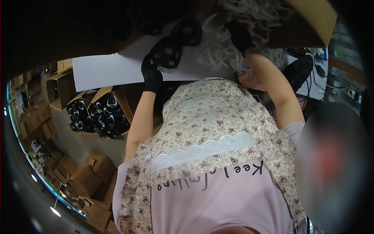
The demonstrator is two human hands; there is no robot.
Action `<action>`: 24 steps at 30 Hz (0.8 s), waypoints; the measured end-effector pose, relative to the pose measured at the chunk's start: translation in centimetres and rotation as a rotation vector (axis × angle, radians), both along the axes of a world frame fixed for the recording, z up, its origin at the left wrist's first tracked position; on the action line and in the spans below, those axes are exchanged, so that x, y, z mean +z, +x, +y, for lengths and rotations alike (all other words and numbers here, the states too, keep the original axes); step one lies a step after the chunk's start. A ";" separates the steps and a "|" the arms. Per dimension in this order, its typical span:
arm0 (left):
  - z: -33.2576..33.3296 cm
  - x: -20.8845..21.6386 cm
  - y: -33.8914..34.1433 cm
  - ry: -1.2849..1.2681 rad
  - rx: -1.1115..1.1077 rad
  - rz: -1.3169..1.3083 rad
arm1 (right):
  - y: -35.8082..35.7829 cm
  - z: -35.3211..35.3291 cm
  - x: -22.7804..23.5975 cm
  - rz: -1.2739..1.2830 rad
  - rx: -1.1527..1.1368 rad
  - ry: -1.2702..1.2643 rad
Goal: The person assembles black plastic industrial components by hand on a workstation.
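Note:
My left hand (152,77), in a black glove, is closed on the near edge of a black plastic ring-shaped part (166,54) with an open centre. A second black rounded part (191,32) lies just beyond it, against the first. To the right, my black-gloved right hand (240,38) reaches into a loose pile of whitish translucent curved strips (219,56). Its fingertips blend into the dark background, so their grip is unclear. Both parts and strips lie over a white tabletop (97,70).
An open cardboard box (307,33) stands at the far right, near more strips. Below the table's left end, cartons (108,113) hold several black parts. A black object with cables (299,72) sits at right. A blurred person (335,167) is close on my right; more cardboard boxes (91,175) fill the left floor.

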State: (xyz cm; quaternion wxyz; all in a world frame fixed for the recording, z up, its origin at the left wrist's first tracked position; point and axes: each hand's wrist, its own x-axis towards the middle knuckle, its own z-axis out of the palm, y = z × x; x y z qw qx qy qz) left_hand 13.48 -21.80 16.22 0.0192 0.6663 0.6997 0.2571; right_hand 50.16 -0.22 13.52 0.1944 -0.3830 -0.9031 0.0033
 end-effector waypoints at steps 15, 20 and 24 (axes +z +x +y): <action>-1.3 -12.3 -0.3 -0.406 0.627 -0.683 | -2.6 0.8 10.2 0.015 -0.020 -0.124; 1.2 0.9 4.0 -0.082 0.530 -0.962 | -0.5 -1.2 11.3 0.353 0.148 -0.029; 1.9 9.6 5.8 -0.241 0.366 -1.198 | -2.1 -4.2 15.1 0.619 0.004 -1.254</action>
